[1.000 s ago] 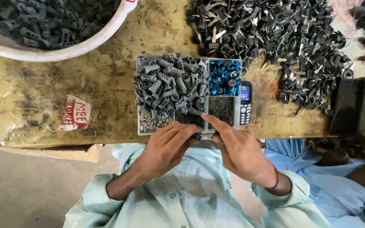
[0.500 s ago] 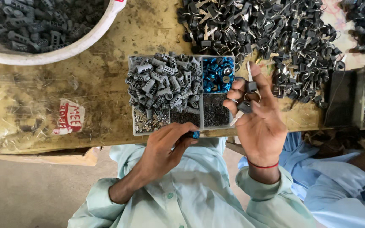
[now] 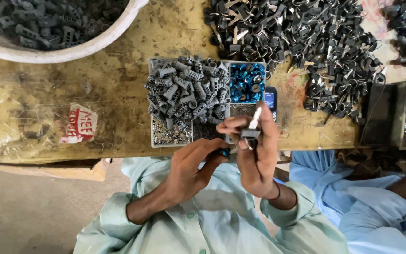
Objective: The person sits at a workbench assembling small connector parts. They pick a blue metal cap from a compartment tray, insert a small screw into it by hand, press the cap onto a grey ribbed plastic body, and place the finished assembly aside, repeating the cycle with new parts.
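My right hand (image 3: 254, 150) holds a small dark key-like part with a silvery metal blade (image 3: 252, 126) up in front of the tray. My left hand (image 3: 191, 162) is just below the tray's near edge, its fingertips pinched on a small blue ring (image 3: 224, 152). The divided grey tray (image 3: 152, 136) carries a heap of grey ribbed plastic pieces (image 3: 184, 89), a section of blue rings (image 3: 247, 82) and small metal bits (image 3: 167, 135) in its near sections.
A big pile of dark key parts with rings (image 3: 301, 42) covers the far right of the worn wooden table (image 3: 71, 80). A white tub (image 3: 90, 44) of grey parts sits far left. A small phone (image 3: 270, 99) lies beside the tray. Another person's blue sleeve (image 3: 353, 197) is at right.
My right hand came back from the pile at the right, bringing a dark key part toward me. The left hand stayed by the tray's near edge with the blue ring.
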The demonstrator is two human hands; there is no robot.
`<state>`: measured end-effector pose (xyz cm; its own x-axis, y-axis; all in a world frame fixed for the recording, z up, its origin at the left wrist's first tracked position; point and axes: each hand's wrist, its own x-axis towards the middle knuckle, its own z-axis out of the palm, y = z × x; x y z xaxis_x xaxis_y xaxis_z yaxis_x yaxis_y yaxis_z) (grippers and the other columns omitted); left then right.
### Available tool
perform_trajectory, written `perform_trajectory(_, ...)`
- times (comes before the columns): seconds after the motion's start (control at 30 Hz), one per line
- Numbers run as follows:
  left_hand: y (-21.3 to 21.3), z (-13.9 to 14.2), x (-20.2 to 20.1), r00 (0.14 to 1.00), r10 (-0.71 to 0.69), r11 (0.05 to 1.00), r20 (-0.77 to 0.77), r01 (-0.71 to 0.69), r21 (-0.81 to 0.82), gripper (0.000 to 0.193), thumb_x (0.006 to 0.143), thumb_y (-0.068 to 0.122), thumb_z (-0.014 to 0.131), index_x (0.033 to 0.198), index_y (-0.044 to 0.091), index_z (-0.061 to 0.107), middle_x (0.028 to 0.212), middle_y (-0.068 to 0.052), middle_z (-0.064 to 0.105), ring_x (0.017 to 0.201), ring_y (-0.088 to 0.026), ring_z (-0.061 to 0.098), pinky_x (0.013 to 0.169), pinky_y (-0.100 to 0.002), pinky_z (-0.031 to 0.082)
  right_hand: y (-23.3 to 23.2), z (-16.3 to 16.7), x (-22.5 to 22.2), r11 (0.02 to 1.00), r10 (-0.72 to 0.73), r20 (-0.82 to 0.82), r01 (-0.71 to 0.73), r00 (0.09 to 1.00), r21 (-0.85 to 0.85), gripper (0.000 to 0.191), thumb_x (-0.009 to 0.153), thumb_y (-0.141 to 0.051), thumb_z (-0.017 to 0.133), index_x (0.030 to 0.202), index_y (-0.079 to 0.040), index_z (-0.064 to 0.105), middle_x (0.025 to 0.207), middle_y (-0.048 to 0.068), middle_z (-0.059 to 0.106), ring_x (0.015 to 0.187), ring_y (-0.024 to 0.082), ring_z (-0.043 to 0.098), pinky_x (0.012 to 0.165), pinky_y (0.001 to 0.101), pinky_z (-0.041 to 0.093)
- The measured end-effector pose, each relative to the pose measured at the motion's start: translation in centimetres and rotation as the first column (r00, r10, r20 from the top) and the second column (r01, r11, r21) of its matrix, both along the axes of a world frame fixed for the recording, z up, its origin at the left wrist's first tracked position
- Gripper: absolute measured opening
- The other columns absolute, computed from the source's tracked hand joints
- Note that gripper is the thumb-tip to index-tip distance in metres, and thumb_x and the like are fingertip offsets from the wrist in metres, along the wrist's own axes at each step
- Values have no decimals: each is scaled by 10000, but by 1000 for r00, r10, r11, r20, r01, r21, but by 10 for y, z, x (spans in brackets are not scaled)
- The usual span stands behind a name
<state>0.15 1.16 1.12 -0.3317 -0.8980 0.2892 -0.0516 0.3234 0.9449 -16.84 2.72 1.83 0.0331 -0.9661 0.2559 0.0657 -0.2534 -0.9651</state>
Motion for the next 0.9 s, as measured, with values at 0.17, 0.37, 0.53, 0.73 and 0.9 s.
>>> perform_trajectory(0.17,9,-2,-4,997,79,991,-15,-77,109,341,889,-35,792,1196,3,649,1046,-118,735,867,-198,757,734,-299,622,9,-21,3,995,-87,158,92,984,-24,599,1160,-50,439,1683,-71,148,1350,220,545,1224,276,625,1151,451,495)
perform_trajectory(0.37,12,-13,-12,985,170,984,-24,-168,54,348,877,-65,781,1196,-3,656,1030,-146,735,872,-228,745,742,-307,609,4,-25,20,990,-114,112,122,987,-69,539,1171,-65,415,1653,-62,173,1406,202,531,1253,270,601,1158,457,499)
perform_trajectory(0.53,18,-27,-10,977,207,952,-52,-189,241,273,890,-49,750,1148,-6,674,944,-114,738,803,-172,713,697,-282,588,-4,-5,16,995,80,-227,-90,971,-34,452,1151,-82,344,1598,-59,283,1452,226,548,1345,338,602,1178,453,497)
perform_trajectory(0.73,2,-38,10,904,24,677,-427,299,672,125,970,25,722,1073,-36,686,820,-70,728,669,-116,680,576,-271,566,-10,27,-30,937,232,-802,-347,551,32,542,952,-184,703,1437,-44,508,1282,176,660,1047,373,688,828,409,572)
perform_trajectory(0.9,-1,-14,31,831,-328,649,-449,543,532,169,967,84,736,1104,-16,732,893,-73,763,729,-122,712,649,-262,585,-36,113,-67,508,753,-631,-772,184,381,531,940,-166,760,1420,-4,598,1080,110,784,782,255,756,634,398,582)
